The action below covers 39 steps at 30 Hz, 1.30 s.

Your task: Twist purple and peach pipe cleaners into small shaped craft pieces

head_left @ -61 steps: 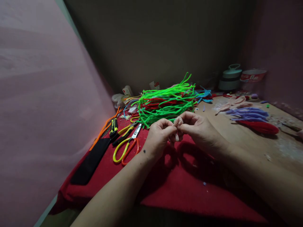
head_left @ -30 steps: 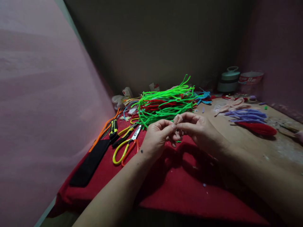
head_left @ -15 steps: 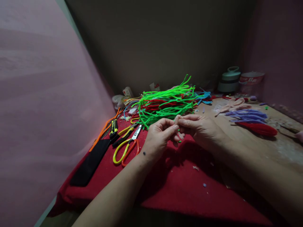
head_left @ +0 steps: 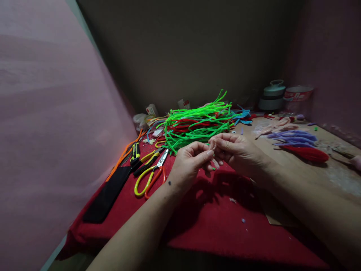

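Over the red cloth [head_left: 203, 233], my left hand [head_left: 191, 161] and my right hand [head_left: 235, 149] meet, thumbs and fingertips pinched together. Both grip a small pale pink pipe-cleaner piece [head_left: 216, 164], whose lower end hangs below the fingers. Tiny green bits show beside it, one at its lower end; how they join is hidden by the fingers. Just behind my hands lies a big bundle of green pipe cleaners [head_left: 197, 114] with red ones among them. Scissors [head_left: 146, 181] with yellow and orange handles rest left of my left hand.
Pliers [head_left: 148, 162], a yellow-black cutter [head_left: 135, 153] and a black strip [head_left: 108, 195] lie at left. On the board at right are purple pipe cleaners [head_left: 295, 138] and a red fuzzy bundle [head_left: 304, 153]. Another person's hand [head_left: 357, 162] holds a thin tool at the right edge.
My right hand has shifted slightly up and its fingers have turned around the pink piece. My left hand stays almost in place, still pinching it.
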Tool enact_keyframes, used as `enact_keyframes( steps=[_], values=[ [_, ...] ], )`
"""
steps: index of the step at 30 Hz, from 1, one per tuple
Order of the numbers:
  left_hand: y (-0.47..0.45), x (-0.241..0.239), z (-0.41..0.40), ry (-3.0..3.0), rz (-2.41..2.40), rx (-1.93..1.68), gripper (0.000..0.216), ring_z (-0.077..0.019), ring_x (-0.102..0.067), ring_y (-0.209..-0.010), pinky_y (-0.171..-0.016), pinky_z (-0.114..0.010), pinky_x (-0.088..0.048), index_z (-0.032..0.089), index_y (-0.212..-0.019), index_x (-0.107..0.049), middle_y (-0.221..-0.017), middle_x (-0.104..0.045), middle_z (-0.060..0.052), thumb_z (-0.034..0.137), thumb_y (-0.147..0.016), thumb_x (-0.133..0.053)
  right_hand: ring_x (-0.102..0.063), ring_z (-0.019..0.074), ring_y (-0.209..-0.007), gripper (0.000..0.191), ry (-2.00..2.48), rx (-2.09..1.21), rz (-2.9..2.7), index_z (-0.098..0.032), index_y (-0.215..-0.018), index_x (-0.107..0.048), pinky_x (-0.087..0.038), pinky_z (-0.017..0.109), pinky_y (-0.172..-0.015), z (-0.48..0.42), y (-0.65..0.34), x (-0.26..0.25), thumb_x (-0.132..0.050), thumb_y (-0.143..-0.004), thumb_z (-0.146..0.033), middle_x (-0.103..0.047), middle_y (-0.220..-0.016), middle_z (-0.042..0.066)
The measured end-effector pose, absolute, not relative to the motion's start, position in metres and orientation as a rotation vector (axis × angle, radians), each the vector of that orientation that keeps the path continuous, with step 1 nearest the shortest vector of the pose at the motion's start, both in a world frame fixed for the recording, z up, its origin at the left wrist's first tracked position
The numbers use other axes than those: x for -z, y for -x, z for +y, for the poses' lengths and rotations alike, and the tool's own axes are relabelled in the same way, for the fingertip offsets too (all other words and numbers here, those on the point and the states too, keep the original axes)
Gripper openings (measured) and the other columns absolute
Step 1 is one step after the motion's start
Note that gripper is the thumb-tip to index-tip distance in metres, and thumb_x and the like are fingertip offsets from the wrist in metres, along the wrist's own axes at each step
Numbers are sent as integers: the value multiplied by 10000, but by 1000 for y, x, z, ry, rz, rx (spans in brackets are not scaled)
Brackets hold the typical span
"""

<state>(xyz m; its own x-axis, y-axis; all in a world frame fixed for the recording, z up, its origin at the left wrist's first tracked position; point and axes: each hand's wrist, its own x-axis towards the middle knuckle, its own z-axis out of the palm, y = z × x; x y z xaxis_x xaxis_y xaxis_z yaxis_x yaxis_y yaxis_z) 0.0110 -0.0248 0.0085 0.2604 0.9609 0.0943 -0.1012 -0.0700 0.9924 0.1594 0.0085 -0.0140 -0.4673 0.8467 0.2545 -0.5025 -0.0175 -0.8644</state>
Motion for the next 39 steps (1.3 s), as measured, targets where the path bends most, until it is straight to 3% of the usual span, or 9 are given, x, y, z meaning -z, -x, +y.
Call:
enact_keyframes(
  steps=[6, 13, 26, 33, 39],
  values=[
    [-12, -8, -25, -1349, 948, -1102, 172, -100, -545, -475, -457, -210, -435, 126, -719, -529, -589, -609, -21, 269, -720, -624, -470, 82, -458, 187, 466, -1592, -1249, -159, -712, -602, -369, 230, -438, 5, -157, 13, -640, -736, -341, -547, -600, -14],
    [-15, -10, -27, -1456, 1130, -1157, 157, -80, -513, -433, -442, -194, -407, 134, -686, -529, -544, -571, 12, 261, -728, -610, -497, 90, -556, 197, 646, -1392, -1297, -152, -750, -658, -399, 239, -533, 3, -156, 11, -688, -683, -335, -603, -667, 9],
    [-15, -11, -27, -1381, 1081, -1097, 144, -91, -527, -445, -441, -197, -417, 125, -704, -542, -534, -586, -6, 248, -715, -616, -483, 85, -480, 123, 578, -1495, -1164, -164, -647, -637, -386, 236, -462, 4, -155, 15, -725, -630, -248, -579, -589, -14],
    [-12, -13, -25, -1361, 1070, -1091, 194, -86, -501, -420, -427, -203, -404, 128, -668, -541, -510, -564, 3, 286, -683, -654, -501, 96, -521, 191, 563, -1624, -1243, -152, -741, -671, -407, 242, -480, 8, -160, 12, -699, -666, -326, -613, -670, 25],
    [-12, -12, -25, -1368, 1042, -1064, 159, -77, -496, -425, -437, -199, -409, 125, -661, -536, -509, -564, 4, 249, -702, -627, -495, 93, -511, 180, 543, -1632, -1234, -155, -686, -647, -398, 234, -480, 11, -160, 16, -706, -664, -324, -597, -634, 13]
  ],
)
